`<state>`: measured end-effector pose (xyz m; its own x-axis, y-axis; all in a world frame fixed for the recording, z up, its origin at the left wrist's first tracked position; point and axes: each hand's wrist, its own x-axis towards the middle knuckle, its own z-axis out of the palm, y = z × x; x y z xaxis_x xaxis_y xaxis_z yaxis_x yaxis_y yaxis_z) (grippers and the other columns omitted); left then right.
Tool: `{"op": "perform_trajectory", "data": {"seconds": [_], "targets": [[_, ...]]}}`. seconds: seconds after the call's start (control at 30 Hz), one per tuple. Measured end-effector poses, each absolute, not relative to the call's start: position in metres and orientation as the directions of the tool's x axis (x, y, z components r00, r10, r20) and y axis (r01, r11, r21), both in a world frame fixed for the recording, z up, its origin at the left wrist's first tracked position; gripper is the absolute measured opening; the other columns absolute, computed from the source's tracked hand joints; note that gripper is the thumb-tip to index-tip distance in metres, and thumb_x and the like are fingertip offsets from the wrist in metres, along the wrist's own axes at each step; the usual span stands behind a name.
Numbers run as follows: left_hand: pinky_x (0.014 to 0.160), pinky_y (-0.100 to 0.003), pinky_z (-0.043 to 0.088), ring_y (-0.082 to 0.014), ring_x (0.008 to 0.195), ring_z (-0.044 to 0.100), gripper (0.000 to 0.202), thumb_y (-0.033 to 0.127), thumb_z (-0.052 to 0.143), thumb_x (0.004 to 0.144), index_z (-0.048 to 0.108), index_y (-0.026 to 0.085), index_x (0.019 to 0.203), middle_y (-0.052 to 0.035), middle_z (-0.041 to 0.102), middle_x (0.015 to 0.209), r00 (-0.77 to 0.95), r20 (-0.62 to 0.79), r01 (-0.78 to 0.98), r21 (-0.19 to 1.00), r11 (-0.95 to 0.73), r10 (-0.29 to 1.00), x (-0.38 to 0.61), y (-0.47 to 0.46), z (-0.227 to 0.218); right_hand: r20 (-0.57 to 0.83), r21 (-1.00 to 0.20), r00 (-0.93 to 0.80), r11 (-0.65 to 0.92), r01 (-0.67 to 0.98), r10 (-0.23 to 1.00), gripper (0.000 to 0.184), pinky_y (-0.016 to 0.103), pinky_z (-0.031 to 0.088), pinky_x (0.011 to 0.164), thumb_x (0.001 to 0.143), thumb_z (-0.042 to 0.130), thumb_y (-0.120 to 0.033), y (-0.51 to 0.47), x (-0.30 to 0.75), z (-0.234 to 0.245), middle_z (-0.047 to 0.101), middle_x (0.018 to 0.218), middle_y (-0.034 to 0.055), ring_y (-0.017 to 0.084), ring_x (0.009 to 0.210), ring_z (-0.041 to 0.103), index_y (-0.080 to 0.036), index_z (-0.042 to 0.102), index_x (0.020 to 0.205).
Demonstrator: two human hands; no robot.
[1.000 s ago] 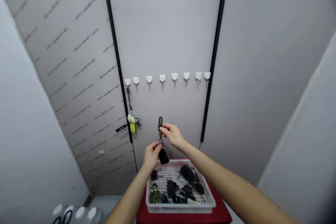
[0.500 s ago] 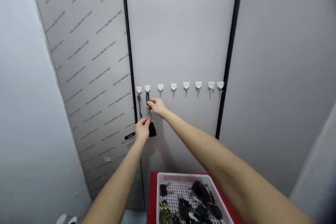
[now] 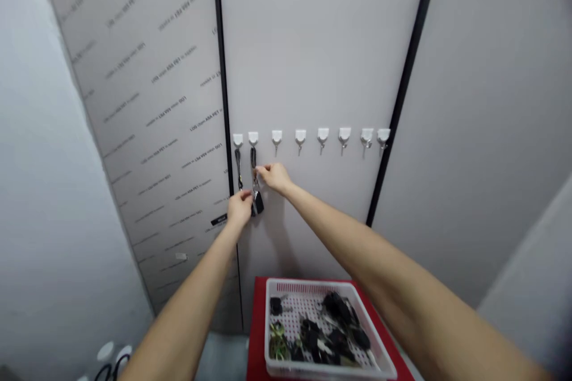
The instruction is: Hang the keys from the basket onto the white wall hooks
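A row of several white hooks [image 3: 300, 136] is stuck on a grey wall panel. A black key fob on a dark strap [image 3: 256, 197] hangs from the second hook from the left [image 3: 253, 138]. My left hand [image 3: 238, 209] is closed around the fob's lower part. My right hand [image 3: 274, 177] pinches the strap just below the hook. Another strap [image 3: 239, 166] hangs from the first hook, its lower end hidden behind my left hand.
A white perforated basket [image 3: 370, 345] holding several dark keys and fobs stands on a red surface [image 3: 256, 333] below the hooks. Black vertical strips [image 3: 401, 98] divide the wall panels. White round objects [image 3: 107, 352] lie at the bottom left.
Both hands lifted the black fob from above the basket up to the second hook, where its strap now hangs. The view has tilted upward.
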<state>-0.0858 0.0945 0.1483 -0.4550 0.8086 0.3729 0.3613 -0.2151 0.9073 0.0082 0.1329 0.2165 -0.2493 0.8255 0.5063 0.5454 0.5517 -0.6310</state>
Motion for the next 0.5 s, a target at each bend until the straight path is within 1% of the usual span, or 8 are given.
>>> {"op": "perform_trajectory", "data": {"seconds": [0.1, 0.17, 0.23, 0.3, 0.37, 0.43, 0.5], "targets": [[0.069, -0.023, 0.037, -0.0112, 0.07, 0.051, 0.023, 0.015, 0.044, 0.06, 0.056, 0.012, 0.079, -0.0047, 0.059, 0.079, -0.453, 0.382, 0.362, 0.905, -0.225, 0.806, -0.086, 0.082, 0.135, 0.484, -0.601, -0.32, 0.575, 0.555, 0.814, 0.025, 0.018, 0.035, 0.052, 0.066, 0.042, -0.029, 0.12, 0.033, 0.193, 0.056, 0.058, 0.0013, 0.008, 0.055, 0.049, -0.01, 0.058, 0.069], [0.068, -0.023, 0.038, -0.0112, 0.07, 0.051, 0.023, 0.017, 0.045, 0.06, 0.055, 0.012, 0.079, -0.004, 0.059, 0.078, -0.439, 0.391, 0.354, 0.903, -0.245, 0.809, -0.08, 0.07, 0.118, 0.42, -0.593, -0.388, 0.572, 0.567, 0.82, 0.024, 0.018, 0.036, 0.055, 0.066, 0.043, -0.026, 0.108, 0.056, 0.167, 0.058, 0.065, 0.0022, 0.009, 0.058, 0.05, -0.01, 0.058, 0.074], [0.068, -0.024, 0.038, -0.0115, 0.07, 0.051, 0.022, 0.018, 0.045, 0.06, 0.055, 0.012, 0.079, -0.0038, 0.059, 0.078, -0.402, 0.362, 0.348, 0.91, -0.225, 0.841, -0.069, 0.055, 0.093, 0.323, -0.591, -0.455, 0.552, 0.588, 0.83, 0.023, 0.019, 0.037, 0.058, 0.065, 0.043, -0.023, 0.092, 0.083, 0.134, 0.06, 0.071, 0.0037, 0.01, 0.062, 0.052, -0.011, 0.058, 0.077], [0.069, -0.024, 0.038, -0.0117, 0.071, 0.051, 0.021, 0.017, 0.044, 0.061, 0.055, 0.012, 0.078, -0.0043, 0.059, 0.078, -0.322, 0.302, 0.382, 0.909, -0.169, 0.897, -0.052, 0.037, 0.064, 0.212, -0.598, -0.495, 0.512, 0.617, 0.843, 0.023, 0.02, 0.037, 0.062, 0.063, 0.045, -0.021, 0.075, 0.11, 0.097, 0.06, 0.076, 0.0053, 0.011, 0.066, 0.052, -0.01, 0.058, 0.079], [0.069, -0.025, 0.038, -0.0119, 0.072, 0.051, 0.022, 0.016, 0.043, 0.062, 0.055, 0.012, 0.079, -0.0052, 0.058, 0.079, -0.204, 0.237, 0.46, 0.88, -0.121, 0.95, -0.034, 0.019, 0.036, 0.124, -0.582, -0.506, 0.475, 0.66, 0.854, 0.023, 0.021, 0.038, 0.062, 0.063, 0.044, -0.018, 0.058, 0.135, 0.061, 0.06, 0.076, 0.0058, 0.011, 0.065, 0.053, -0.011, 0.058, 0.079], [0.07, -0.025, 0.037, -0.0123, 0.074, 0.05, 0.022, 0.016, 0.041, 0.063, 0.055, 0.014, 0.08, -0.0053, 0.058, 0.081, -0.069, 0.199, 0.559, 0.819, -0.127, 0.978, -0.017, 0.005, 0.012, 0.083, -0.55, -0.505, 0.462, 0.696, 0.859, 0.023, 0.021, 0.038, 0.06, 0.063, 0.042, -0.018, 0.042, 0.154, 0.033, 0.061, 0.072, 0.0049, 0.011, 0.062, 0.052, -0.012, 0.058, 0.078], [0.074, -0.027, 0.035, -0.0137, 0.08, 0.049, 0.022, 0.016, 0.041, 0.063, 0.055, 0.016, 0.08, -0.0048, 0.057, 0.084, 0.063, 0.197, 0.653, 0.734, -0.19, 0.978, -0.004, -0.005, -0.004, 0.086, -0.525, -0.508, 0.472, 0.708, 0.857, 0.023, 0.021, 0.037, 0.059, 0.064, 0.041, -0.019, 0.028, 0.166, 0.015, 0.06, 0.071, 0.0045, 0.011, 0.063, 0.052, -0.013, 0.058, 0.079]]}}
